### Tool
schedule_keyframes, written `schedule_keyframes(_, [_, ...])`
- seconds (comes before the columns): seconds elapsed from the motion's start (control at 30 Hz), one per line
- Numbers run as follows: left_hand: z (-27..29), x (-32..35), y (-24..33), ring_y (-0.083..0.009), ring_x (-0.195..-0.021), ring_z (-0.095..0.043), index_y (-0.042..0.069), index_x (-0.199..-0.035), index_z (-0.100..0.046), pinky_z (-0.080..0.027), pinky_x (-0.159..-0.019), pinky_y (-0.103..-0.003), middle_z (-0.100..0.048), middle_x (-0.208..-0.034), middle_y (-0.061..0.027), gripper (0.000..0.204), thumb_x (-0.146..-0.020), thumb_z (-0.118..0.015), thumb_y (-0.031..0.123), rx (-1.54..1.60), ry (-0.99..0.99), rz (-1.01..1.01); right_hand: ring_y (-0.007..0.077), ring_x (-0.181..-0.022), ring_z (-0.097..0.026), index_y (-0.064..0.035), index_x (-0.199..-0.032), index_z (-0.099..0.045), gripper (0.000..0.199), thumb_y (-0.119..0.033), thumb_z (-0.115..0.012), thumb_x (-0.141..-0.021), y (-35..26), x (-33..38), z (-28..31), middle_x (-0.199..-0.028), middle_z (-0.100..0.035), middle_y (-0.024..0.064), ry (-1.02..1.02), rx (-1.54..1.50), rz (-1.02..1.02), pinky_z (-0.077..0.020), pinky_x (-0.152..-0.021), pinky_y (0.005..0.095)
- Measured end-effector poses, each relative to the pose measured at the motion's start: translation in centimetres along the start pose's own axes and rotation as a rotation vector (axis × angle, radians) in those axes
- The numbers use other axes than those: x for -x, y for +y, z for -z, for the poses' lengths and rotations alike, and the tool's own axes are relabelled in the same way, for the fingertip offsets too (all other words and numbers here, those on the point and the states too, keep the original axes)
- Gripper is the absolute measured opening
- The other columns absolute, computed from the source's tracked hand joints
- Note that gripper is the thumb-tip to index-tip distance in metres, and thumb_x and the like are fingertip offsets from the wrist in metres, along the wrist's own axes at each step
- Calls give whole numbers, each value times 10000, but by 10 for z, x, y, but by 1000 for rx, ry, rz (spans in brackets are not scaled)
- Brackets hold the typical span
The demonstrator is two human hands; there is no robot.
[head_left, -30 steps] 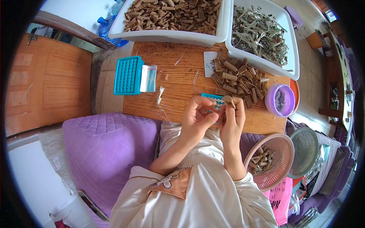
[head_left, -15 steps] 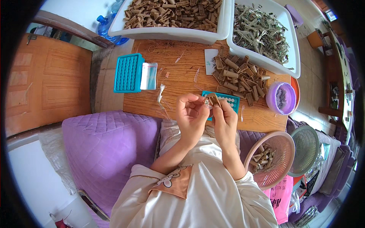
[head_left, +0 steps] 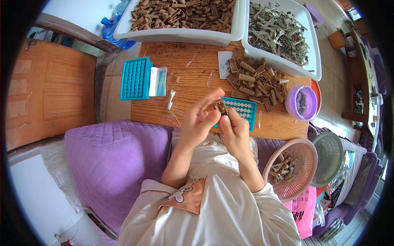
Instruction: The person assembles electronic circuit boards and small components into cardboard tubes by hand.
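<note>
A small brown half-tube plastic shell (head_left: 221, 108) is held up over the near edge of the wooden table. My right hand (head_left: 238, 130) grips it between thumb and fingers from the right. My left hand (head_left: 197, 123) closes on its left side with the thumb, while one finger stretches out past it. Something small shows inside the shell, too small to make out. Just behind my right hand lies a teal tray (head_left: 245, 107) with rows of white round pieces, partly hidden by my hands. A loose heap of brown shells (head_left: 256, 82) lies beyond it.
White bins of brown shells (head_left: 180, 33) and tangled wired parts (head_left: 283, 37) stand at the back. A teal tray (head_left: 135, 78) and clear packet (head_left: 158, 81) lie left. A purple tub (head_left: 290, 107) sits right, a pink basket (head_left: 305, 180) below it. Wires (head_left: 170, 102) lie left of my hands.
My left hand's pinch on a small clear part has loosened, and one finger now stretches forward. Both hands and the shell have shifted slightly left; the small clear part no longer shows separately.
</note>
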State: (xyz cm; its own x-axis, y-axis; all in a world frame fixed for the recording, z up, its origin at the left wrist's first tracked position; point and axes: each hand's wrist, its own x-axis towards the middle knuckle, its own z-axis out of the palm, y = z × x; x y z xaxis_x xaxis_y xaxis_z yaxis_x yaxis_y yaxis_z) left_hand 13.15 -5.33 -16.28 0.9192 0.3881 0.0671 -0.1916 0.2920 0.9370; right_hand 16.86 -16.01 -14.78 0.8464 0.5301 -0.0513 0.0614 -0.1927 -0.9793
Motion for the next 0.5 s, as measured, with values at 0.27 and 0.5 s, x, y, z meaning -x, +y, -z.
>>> schedule_keyframes(0.27, [-4,8,4,-208,-979,-491,-2,-1057,-434,-398,-832,-320,-524,-1017,-133,331,-838,-451,246,240,-8,102,80,-451,-423,2,-905,-502,126,-50,-498,-790,6,6,-18,-566,-520,46,113,-195,24,-350,-430,215])
schedule_keyframes(0.5, [-6,12,10,-209,-943,-512,6,-1054,-426,-428,-790,-319,-537,-991,-138,301,-837,-456,212,109,92,-20,66,-495,-440,-9,-895,-505,157,12,-538,-743,7,5,-17,-634,-533,58,215,-22,131,-346,-440,191])
